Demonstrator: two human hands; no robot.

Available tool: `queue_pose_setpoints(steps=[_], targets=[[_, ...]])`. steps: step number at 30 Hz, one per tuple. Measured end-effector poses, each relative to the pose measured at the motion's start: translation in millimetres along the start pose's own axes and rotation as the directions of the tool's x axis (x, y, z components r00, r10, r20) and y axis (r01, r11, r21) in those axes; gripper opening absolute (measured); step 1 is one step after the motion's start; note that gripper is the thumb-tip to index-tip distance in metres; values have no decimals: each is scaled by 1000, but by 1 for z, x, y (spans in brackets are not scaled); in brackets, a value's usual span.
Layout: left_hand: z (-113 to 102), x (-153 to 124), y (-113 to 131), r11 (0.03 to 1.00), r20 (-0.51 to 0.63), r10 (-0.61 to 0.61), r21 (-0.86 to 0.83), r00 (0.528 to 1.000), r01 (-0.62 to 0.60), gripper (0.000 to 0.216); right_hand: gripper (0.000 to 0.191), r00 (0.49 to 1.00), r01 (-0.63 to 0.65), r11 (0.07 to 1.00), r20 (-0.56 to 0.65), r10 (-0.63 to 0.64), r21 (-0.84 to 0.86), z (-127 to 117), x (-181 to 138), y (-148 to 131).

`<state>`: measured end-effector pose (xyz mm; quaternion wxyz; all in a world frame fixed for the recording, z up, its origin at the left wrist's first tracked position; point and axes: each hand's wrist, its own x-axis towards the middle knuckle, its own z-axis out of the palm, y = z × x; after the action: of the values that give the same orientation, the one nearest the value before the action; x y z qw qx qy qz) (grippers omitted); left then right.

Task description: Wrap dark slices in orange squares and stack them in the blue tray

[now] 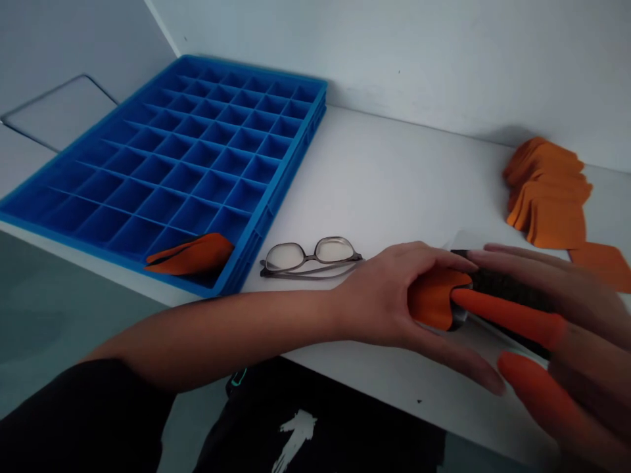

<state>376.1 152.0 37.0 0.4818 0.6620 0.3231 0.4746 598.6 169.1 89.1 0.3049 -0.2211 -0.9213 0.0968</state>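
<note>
Two bare hands meet at the near edge of a white desk (394,171). The left hand (394,295) reaches across from the left, its grip pinching an orange cloth (434,299) between thumb and fingers. The cloth is wrapped over the end of a dark tool (503,286), which lies on the desk under the fingers of the right hand (566,335). Two right fingers wear orange finger cots (513,318); those fingers stretch out spread along the tool, touching it, and whether they clamp it cannot be told. Just left of the left grip lie folded glasses (310,257). Farther left sits a blue tray (162,157) of many compartments, with one folded orange cloth piece (192,255) in its near corner cell. Beyond the right hand, well apart against the wall, rests a pile of orange cloths (549,190), and one more sheet (604,263) lies just behind the fingers.
</note>
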Motion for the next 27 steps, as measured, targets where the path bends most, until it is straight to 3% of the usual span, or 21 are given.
queue_pose_setpoints(steps=[5, 10, 17, 19, 22, 27], targets=[[4, 3, 11, 973, 20, 50, -226, 999, -44, 51, 61, 994, 57, 998, 87, -58, 16, 2, 3, 5], [4, 1, 20, 955, 62, -37, -292, 997, 54, 51, 66, 991, 45, 996, 123, -53, 71, 2, 5, 4], [9, 0, 10, 882, 176, 43, -469, 983, 45, 55, 65, 996, -37, 999, 80, 36, 19, 0, 5, -2], [10, 0, 7, 906, 183, 53, -423, 982, 30, 58, 47, 998, -45, 999, 38, 45, 0, -3, 6, -6], [10, -2, 5, 966, 105, 103, -247, 989, -74, 54, 19, 995, -96, 994, -12, 95, -49, -8, 9, -9], [4, -3, 2, 950, -4, 295, 109, 955, -293, 31, 12, 990, -138, 977, -41, 133, -160, -9, 8, -5]])
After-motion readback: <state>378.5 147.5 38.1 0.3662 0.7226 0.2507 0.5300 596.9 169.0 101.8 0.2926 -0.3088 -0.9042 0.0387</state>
